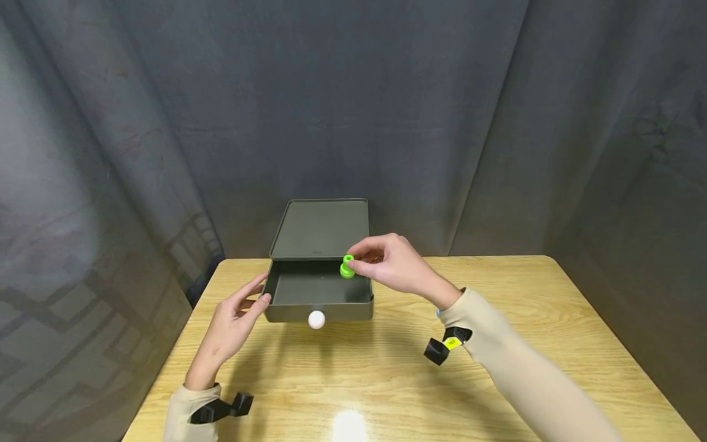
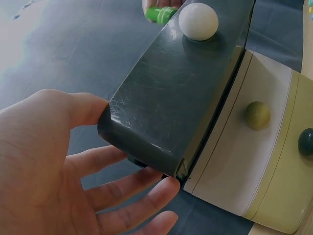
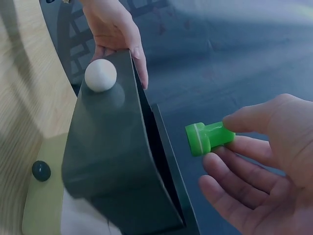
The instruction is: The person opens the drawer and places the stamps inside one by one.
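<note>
Clearly pinching a green toy (image 1: 347, 270) in the right grip (image 1: 396, 264), wide end downward, over the open drawer (image 1: 345, 312) just below. Touching the drawer's corner with loosely spread left grip (image 1: 229, 322).

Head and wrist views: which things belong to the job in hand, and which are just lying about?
Likely in the job:
green piece, pinched by the right hand
open drawer, left hand at its corner
white knob on it

Likely just there:
pale drawer
yellow drawer
table
curtain
blue thing, mostly hidden
</note>
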Demonstrator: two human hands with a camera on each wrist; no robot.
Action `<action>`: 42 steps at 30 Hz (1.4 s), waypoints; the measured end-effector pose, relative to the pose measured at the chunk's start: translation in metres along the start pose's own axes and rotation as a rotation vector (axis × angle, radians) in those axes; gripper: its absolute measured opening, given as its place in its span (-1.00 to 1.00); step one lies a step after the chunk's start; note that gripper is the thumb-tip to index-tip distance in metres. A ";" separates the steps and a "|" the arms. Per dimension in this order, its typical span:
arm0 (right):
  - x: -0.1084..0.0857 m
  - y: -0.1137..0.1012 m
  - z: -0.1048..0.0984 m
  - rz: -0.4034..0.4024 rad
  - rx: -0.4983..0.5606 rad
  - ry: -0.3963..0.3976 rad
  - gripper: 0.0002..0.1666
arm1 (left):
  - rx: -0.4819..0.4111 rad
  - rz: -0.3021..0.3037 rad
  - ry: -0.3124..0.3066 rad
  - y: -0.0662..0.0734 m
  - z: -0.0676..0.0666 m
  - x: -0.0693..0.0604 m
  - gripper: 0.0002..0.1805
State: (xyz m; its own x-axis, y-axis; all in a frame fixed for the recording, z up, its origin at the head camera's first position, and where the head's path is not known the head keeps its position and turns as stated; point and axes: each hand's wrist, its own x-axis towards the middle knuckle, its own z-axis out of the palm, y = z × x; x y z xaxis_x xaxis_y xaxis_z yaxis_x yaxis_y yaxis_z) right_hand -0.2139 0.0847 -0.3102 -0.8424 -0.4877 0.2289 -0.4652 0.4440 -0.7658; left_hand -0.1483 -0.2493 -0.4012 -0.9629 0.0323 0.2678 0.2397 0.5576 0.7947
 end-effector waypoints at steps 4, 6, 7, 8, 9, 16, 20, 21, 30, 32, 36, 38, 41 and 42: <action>0.013 -0.005 0.007 -0.005 -0.019 -0.042 -0.77 | -0.001 0.001 0.001 0.001 -0.001 0.001 -0.47; 0.019 -0.007 0.011 -0.002 -0.027 -0.062 -0.76 | 0.000 -0.001 0.000 0.001 0.000 0.002 -0.46; 0.022 -0.007 0.013 -0.002 -0.028 -0.073 -0.76 | -0.001 -0.001 0.001 0.001 0.000 0.003 -0.46; 0.024 -0.007 0.015 -0.001 -0.029 -0.083 -0.76 | -0.001 -0.002 0.000 0.002 0.000 0.003 -0.46; 0.026 -0.007 0.018 -0.002 -0.033 -0.092 -0.76 | -0.001 -0.003 0.000 0.002 0.001 0.003 -0.46; 0.038 -0.004 0.034 0.010 -0.048 -0.143 -0.74 | -0.006 -0.003 -0.011 0.003 0.004 0.005 -0.45; 0.043 -0.003 0.042 0.014 -0.063 -0.157 -0.72 | -0.010 0.004 -0.019 0.003 0.005 0.006 -0.45; 0.044 -0.002 0.044 0.018 -0.069 -0.158 -0.72 | -0.010 0.006 -0.022 0.003 0.005 0.006 -0.45; 0.052 0.006 0.063 0.041 -0.106 -0.202 -0.78 | 0.004 -0.001 -0.051 0.003 0.003 0.005 -0.43; 0.052 0.007 0.067 0.041 -0.116 -0.210 -0.80 | 0.002 -0.005 -0.056 0.004 0.002 0.005 -0.42; 0.052 0.007 0.074 0.040 -0.129 -0.230 -0.82 | 0.001 -0.017 -0.062 0.004 0.003 0.004 -0.42; 0.051 0.008 0.077 0.041 -0.134 -0.237 -0.82 | 0.000 -0.019 -0.064 0.005 0.003 0.003 -0.42; 0.051 0.008 0.080 0.038 -0.144 -0.238 -0.82 | -0.003 -0.014 -0.067 0.005 0.004 0.002 -0.42; 0.051 0.009 0.080 0.037 -0.146 -0.238 -0.81 | -0.006 -0.010 -0.067 0.005 0.005 0.002 -0.42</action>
State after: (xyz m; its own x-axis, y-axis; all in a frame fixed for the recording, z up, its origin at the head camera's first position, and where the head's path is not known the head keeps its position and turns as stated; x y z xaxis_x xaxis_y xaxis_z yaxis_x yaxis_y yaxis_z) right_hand -0.2388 0.0036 -0.3535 -0.7800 -0.6244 0.0422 -0.4842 0.5595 -0.6727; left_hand -0.1501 -0.2427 -0.3994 -0.9714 0.0818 0.2228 0.2302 0.5532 0.8006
